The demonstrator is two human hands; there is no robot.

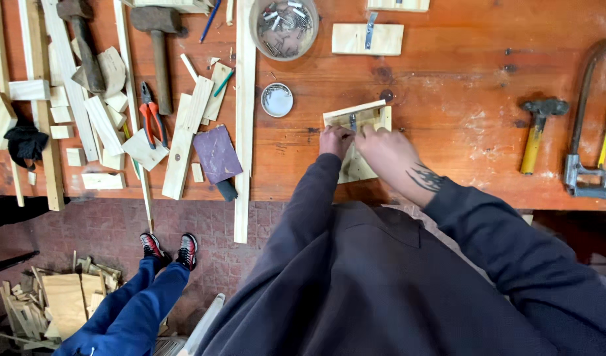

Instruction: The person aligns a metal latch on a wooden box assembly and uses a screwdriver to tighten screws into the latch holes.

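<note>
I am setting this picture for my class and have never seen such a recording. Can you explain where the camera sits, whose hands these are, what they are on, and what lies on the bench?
The one camera is worn on a person's head and looks down. Their left hand and right hand rest on a small wooden piece with a metal fitting, on a wooden bench. Nearby lie a bowl of screws, red pliers, a mallet, wood offcuts and a yellow-handled hammer. The blue legs are someone else's.

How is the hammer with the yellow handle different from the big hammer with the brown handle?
The yellow-handled hammer lies at the right of the workbench, alone; the brown-handled hammer lies at the left among wood scraps. The yellow-handled hammer looks smaller, with a narrow dark head; the brown-handled hammer has a thick blocky head. Both lie flat, untouched.
</note>
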